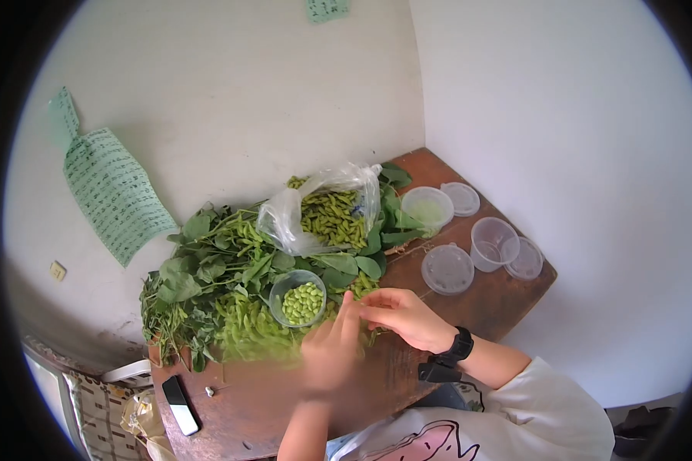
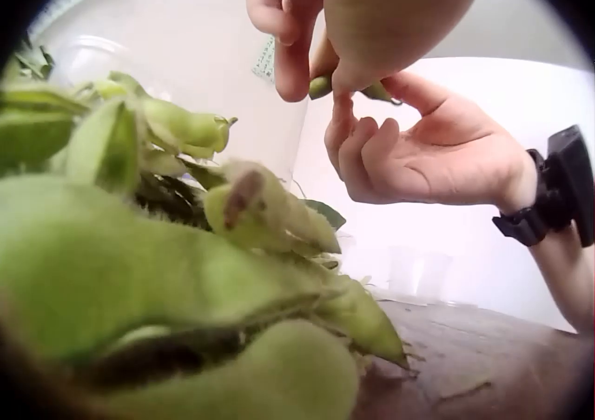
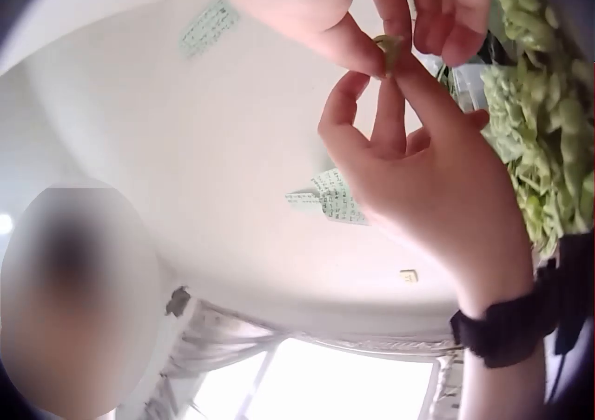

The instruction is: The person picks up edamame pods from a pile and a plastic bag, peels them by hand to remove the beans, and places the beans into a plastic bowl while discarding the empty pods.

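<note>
Both hands meet over the front of the pile, pinching a small green soybean pod [image 2: 321, 87] between their fingertips. My left hand [image 1: 332, 349], blurred in the head view, holds one side of it. Thumb and fingers of my right hand [image 1: 407, 316] grip the other side. In the right wrist view the pod shows only as a small green bit where the fingertips meet. Just beyond the hands stands a clear tub [image 1: 275, 311] holding shelled green beans [image 1: 302, 303]. Loose pods [image 1: 242, 326] lie left of and below the tub.
Leafy bean stalks [image 1: 196, 269] cover the table's back left. An open plastic bag [image 1: 281, 219] of pods sits behind the tub. Clear containers [image 1: 494, 244] and lids [image 1: 447, 269] stand at the right. A phone [image 1: 179, 406] lies near the left edge of the wooden table [image 1: 246, 399].
</note>
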Action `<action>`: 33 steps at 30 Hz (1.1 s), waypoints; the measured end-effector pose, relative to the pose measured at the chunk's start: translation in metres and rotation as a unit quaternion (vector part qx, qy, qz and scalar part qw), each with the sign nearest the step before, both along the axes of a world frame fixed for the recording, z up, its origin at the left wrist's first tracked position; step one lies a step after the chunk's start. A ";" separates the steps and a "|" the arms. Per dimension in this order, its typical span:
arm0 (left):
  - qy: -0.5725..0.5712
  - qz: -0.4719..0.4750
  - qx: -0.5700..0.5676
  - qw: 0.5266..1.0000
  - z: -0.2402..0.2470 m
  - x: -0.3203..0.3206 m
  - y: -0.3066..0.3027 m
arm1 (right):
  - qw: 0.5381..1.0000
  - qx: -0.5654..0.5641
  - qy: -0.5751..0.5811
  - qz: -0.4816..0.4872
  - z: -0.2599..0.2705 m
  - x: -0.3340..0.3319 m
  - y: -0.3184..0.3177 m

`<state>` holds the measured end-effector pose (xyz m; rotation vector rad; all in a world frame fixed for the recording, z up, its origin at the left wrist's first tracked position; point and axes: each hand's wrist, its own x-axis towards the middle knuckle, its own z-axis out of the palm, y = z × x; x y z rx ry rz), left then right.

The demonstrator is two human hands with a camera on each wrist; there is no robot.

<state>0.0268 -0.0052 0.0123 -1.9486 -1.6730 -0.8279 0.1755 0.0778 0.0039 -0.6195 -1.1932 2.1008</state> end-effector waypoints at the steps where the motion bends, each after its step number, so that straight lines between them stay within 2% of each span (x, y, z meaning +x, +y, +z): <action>1: 0.010 -0.004 -0.013 1.000 -0.004 -0.002 -0.001 | 0.999 0.039 -0.034 0.008 -0.002 0.002 0.005; 2: 0.020 -0.008 -0.026 0.999 -0.006 -0.004 0.001 | 0.995 0.077 -0.067 0.014 -0.001 0.003 0.010; 3: 0.006 -0.003 0.030 1.000 -0.006 -0.003 0.007 | 0.994 0.082 -0.066 0.019 0.002 0.005 0.015; 4: 0.006 0.001 0.035 0.999 -0.004 -0.003 0.009 | 0.982 0.150 -0.108 0.041 0.006 0.005 0.021; 5: -0.064 0.022 -0.013 0.998 -0.002 -0.003 0.009 | 0.963 0.217 -0.150 0.062 0.011 0.005 0.027; 6: -0.136 0.043 -0.060 0.988 0.000 -0.002 0.009 | 0.961 0.220 -0.151 0.066 0.013 0.004 0.037; 7: -0.264 0.044 -0.075 0.961 0.006 0.001 0.009 | 0.908 0.392 -0.142 0.037 0.014 0.004 0.048; 8: -0.272 0.051 -0.078 0.958 0.003 -0.002 0.013 | 0.827 0.548 -0.127 0.010 0.014 0.004 0.056; 9: -0.369 -0.002 -0.090 0.925 -0.003 -0.010 0.016 | 0.794 0.597 -0.119 0.001 0.015 0.002 0.061; 10: -0.462 -0.052 -0.099 0.880 -0.002 -0.012 0.017 | 0.778 0.620 -0.103 -0.002 0.016 0.000 0.064; 11: -0.533 -0.058 -0.149 0.831 0.006 -0.011 0.014 | 0.764 0.638 -0.099 -0.008 0.016 -0.001 0.066; 12: -0.543 -0.044 -0.153 0.824 0.005 -0.012 0.015 | 0.749 0.656 -0.094 -0.015 0.016 -0.003 0.066; 14: -0.645 -0.048 -0.187 0.739 0.002 -0.014 0.016 | 0.746 0.659 -0.094 -0.009 0.013 -0.005 0.062; 16: -0.675 -0.057 -0.172 0.715 -0.002 -0.017 0.020 | 0.737 0.669 -0.094 -0.013 0.012 -0.009 0.064; 18: -0.643 -0.067 -0.156 0.747 -0.007 -0.018 0.020 | 0.799 0.590 -0.116 -0.001 0.005 -0.010 0.059; 19: -0.632 -0.068 -0.158 0.755 -0.009 -0.018 0.020 | 0.806 0.580 -0.122 0.004 0.002 -0.009 0.056; 21: -0.654 -0.088 -0.169 0.732 -0.011 -0.021 0.017 | 0.853 0.498 -0.147 0.058 0.001 -0.008 0.055; 22: -0.671 -0.114 -0.172 0.712 -0.012 -0.021 0.015 | 0.856 0.491 -0.150 0.061 0.001 -0.008 0.053; 23: -0.680 -0.116 -0.172 0.704 -0.014 -0.022 0.013 | 0.917 0.363 -0.135 0.096 0.000 -0.009 0.052; 24: -0.680 -0.114 -0.175 0.703 -0.015 -0.022 0.013 | 0.958 0.229 -0.116 0.127 0.001 -0.009 0.052; 25: -0.688 -0.125 -0.171 0.695 -0.016 -0.022 0.012 | 0.969 0.166 -0.104 0.148 0.001 -0.009 0.051; 26: -0.696 -0.135 -0.167 0.686 -0.016 -0.022 0.012 | 0.970 0.163 -0.105 0.147 -0.002 -0.009 0.052; 28: -0.701 -0.137 -0.166 0.680 -0.017 -0.020 0.011 | 0.983 0.037 -0.012 0.180 -0.013 -0.010 0.051; 29: -0.706 -0.140 -0.162 0.676 -0.018 -0.019 0.010 | 0.983 0.032 -0.013 0.180 -0.014 -0.010 0.048; 31: -0.706 -0.144 -0.160 0.674 -0.020 -0.018 0.010 | 0.973 -0.082 0.034 0.215 -0.010 -0.010 0.047; 33: -0.708 -0.149 -0.161 0.671 -0.022 -0.018 0.009 | 0.966 -0.105 0.050 0.232 -0.017 -0.009 0.049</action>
